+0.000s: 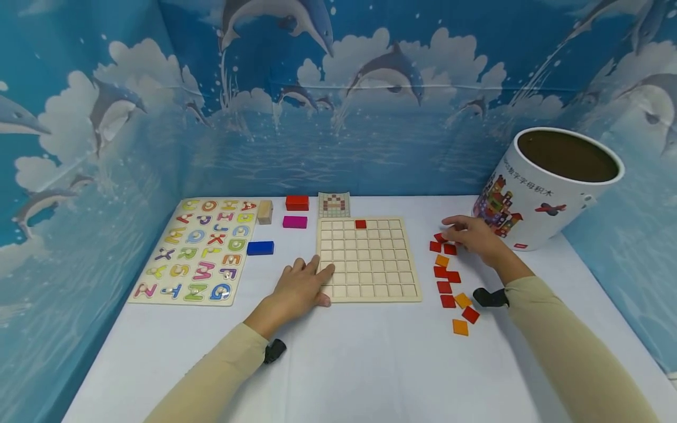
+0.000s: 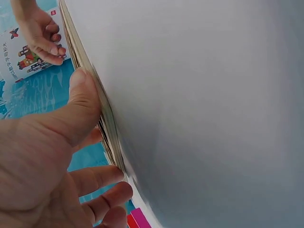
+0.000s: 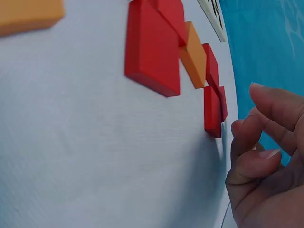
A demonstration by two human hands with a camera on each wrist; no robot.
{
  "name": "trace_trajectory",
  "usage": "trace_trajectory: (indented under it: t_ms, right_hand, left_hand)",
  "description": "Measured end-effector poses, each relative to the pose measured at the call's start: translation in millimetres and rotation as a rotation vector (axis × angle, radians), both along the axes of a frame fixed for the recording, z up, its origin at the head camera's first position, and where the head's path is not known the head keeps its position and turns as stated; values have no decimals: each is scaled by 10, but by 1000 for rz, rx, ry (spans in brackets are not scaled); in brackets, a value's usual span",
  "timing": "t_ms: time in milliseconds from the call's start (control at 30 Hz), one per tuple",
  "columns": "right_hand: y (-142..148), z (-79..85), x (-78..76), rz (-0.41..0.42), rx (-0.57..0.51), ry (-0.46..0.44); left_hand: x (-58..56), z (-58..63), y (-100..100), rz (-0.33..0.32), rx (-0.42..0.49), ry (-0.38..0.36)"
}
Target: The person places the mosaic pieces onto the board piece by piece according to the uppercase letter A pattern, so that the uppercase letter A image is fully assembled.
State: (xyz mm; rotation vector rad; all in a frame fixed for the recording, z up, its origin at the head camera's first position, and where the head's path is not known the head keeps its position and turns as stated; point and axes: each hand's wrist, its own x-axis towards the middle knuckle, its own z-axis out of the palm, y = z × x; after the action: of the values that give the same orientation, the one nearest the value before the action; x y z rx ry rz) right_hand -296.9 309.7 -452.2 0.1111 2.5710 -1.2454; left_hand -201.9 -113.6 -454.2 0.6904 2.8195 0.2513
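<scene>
My left hand (image 1: 296, 288) rests at the lower left corner of a wooden grid board (image 1: 369, 298), its fingers over the left edge. In the left wrist view its thumb (image 2: 85, 92) lies along the board's edge. One red square tile (image 1: 361, 224) sits in the board's top row. To the board's right, my right hand (image 1: 474, 236) hovers at the far end of a loose column of red and orange tiles, fingertips right at a red tile (image 1: 439, 238). In the right wrist view its fingers (image 3: 259, 164) are loosely bent, with nothing between them.
A small pattern card (image 1: 334, 205) lies behind the board. Left of it are red (image 1: 297, 202), magenta (image 1: 294, 222), blue (image 1: 260, 248) and plain wood (image 1: 265, 212) blocks, then an alphabet puzzle board (image 1: 182, 298). A large white bucket (image 1: 550, 200) stands behind the right hand.
</scene>
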Motion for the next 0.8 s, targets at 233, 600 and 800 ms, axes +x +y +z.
trace_trajectory:
  t_ms: [233,600,800]
  right_hand:
    - [-29,-89,8,-68,66,-15]
    - [-179,-82,-37,-132,149,-18]
    - [-119,-143,-46,-211,65,26]
  left_hand:
    - [-2,-14,28,-2,-10,-1]
    - [0,6,26,7,-20,0]
    - [3,-7,33,3,-34,2]
